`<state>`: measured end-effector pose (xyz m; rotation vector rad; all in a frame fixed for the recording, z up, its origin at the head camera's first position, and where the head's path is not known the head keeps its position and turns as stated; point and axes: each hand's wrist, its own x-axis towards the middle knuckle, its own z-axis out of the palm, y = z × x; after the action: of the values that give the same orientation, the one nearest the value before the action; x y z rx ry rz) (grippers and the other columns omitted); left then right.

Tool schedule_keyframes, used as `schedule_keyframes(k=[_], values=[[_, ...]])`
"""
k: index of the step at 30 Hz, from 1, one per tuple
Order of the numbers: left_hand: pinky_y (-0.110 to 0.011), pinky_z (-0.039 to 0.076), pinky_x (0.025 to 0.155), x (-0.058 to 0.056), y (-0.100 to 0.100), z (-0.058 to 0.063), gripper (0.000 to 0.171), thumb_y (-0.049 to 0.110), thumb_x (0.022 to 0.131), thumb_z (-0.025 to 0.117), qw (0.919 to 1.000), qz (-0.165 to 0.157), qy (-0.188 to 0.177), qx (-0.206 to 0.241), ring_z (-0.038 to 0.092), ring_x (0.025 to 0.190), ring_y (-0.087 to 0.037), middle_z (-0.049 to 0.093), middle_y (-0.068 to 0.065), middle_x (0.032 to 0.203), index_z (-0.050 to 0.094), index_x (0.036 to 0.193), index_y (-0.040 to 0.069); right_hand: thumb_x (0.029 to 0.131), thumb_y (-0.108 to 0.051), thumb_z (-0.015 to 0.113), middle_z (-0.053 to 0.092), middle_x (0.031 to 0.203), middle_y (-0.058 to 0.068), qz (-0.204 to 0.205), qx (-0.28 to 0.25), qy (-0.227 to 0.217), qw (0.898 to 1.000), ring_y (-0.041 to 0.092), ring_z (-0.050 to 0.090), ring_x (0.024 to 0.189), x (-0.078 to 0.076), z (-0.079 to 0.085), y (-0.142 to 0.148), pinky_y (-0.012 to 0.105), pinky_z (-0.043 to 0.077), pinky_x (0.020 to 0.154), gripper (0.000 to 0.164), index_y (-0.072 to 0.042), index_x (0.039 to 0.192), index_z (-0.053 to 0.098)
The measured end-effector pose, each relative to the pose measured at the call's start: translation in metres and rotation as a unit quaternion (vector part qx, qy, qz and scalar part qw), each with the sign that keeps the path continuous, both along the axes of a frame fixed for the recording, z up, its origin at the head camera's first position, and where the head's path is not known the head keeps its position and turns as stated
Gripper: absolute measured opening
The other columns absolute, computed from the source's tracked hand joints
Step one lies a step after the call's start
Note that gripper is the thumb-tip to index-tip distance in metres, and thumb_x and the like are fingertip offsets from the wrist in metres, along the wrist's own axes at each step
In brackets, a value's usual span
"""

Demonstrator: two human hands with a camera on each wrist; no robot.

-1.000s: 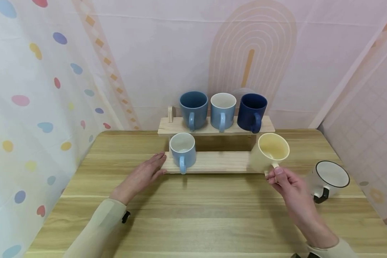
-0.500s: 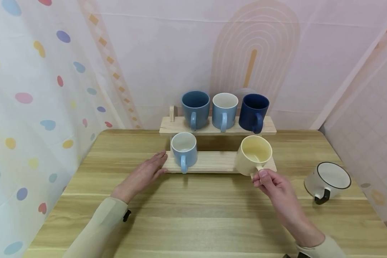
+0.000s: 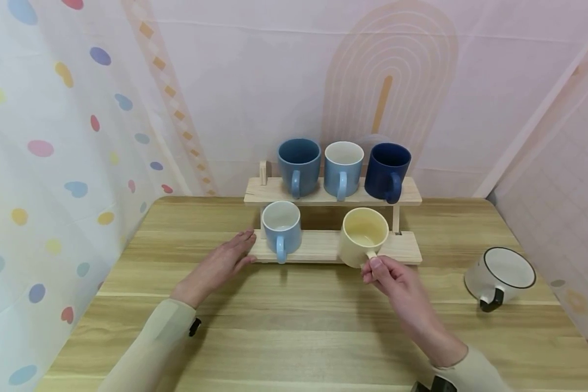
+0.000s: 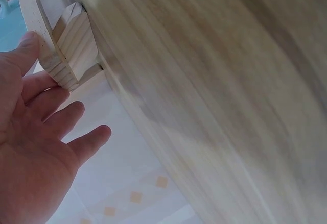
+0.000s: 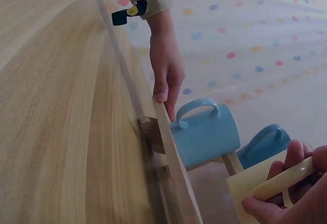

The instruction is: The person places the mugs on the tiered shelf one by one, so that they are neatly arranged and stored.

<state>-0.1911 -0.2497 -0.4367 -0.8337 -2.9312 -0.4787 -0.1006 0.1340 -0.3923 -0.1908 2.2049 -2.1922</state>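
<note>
My right hand (image 3: 399,286) pinches the handle of a pale yellow mug (image 3: 360,247) between thumb and fingers. The mug stands upright and overlaps the lower board of a two-tier wooden rack (image 3: 318,246), right of a light blue mug (image 3: 289,239) with a white inside. At the rack's left end my left hand (image 3: 220,267) rests its fingers and thumb against the lower board. In the left wrist view the thumb touches the board's edge and the other fingers (image 4: 91,142) spread out fairly straight. The right wrist view shows the yellow handle (image 5: 283,179) in the right hand.
On the upper board stand a grey-blue mug (image 3: 299,171), a light blue mug (image 3: 342,177) and a dark blue mug (image 3: 386,177). A white mug (image 3: 490,277) with a black rim and handle sits on the table at the right. A patterned curtain (image 3: 255,81) hangs behind.
My right hand has carried the yellow mug leftward from the lower board's right end toward its middle. My left hand stays at the rack's left end.
</note>
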Motion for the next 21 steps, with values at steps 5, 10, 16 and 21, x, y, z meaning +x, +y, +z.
schedule_keyframes(k=[5,10,16,21], values=[[-0.058,0.037,0.116,0.001,0.000,0.000,0.059,0.025,0.105,0.063,1.0000,0.003,-0.004,0.002,0.042,0.144,-0.044,0.041,-0.025,0.158,0.046,0.149,-0.010,0.111,-0.018,0.051,0.064,0.101,0.014,0.015,-0.009,-0.010,1.000,0.017,0.066,0.099,-0.006,-0.005,-0.007,0.025,0.052,0.102,0.030,0.007,0.102,0.065],[-0.059,0.037,0.116,0.001,0.001,0.001,0.060,0.026,0.105,0.062,0.9999,0.009,-0.010,0.004,0.041,0.145,-0.044,0.041,-0.025,0.159,0.045,0.150,-0.009,0.111,-0.017,0.051,0.065,0.097,0.009,0.023,-0.012,-0.020,0.999,0.019,0.065,0.099,-0.010,-0.008,-0.014,0.027,0.051,0.104,0.032,0.012,0.105,0.064],[-0.059,0.037,0.115,0.002,0.002,0.002,0.059,0.026,0.105,0.063,0.9999,0.012,-0.010,0.004,0.042,0.145,-0.044,0.041,-0.025,0.159,0.046,0.150,-0.009,0.111,-0.017,0.051,0.065,0.093,0.007,0.026,-0.014,-0.037,0.999,0.017,0.065,0.099,-0.015,-0.010,-0.022,0.029,0.050,0.105,0.035,0.016,0.109,0.061],[-0.058,0.037,0.116,0.002,0.002,0.002,0.059,0.026,0.105,0.063,0.9998,0.013,-0.010,0.004,0.042,0.145,-0.044,0.041,-0.025,0.159,0.046,0.150,-0.009,0.111,-0.018,0.051,0.065,0.092,0.007,0.031,-0.018,-0.048,0.998,0.016,0.064,0.099,-0.019,-0.011,-0.029,0.030,0.050,0.106,0.034,0.015,0.111,0.061]])
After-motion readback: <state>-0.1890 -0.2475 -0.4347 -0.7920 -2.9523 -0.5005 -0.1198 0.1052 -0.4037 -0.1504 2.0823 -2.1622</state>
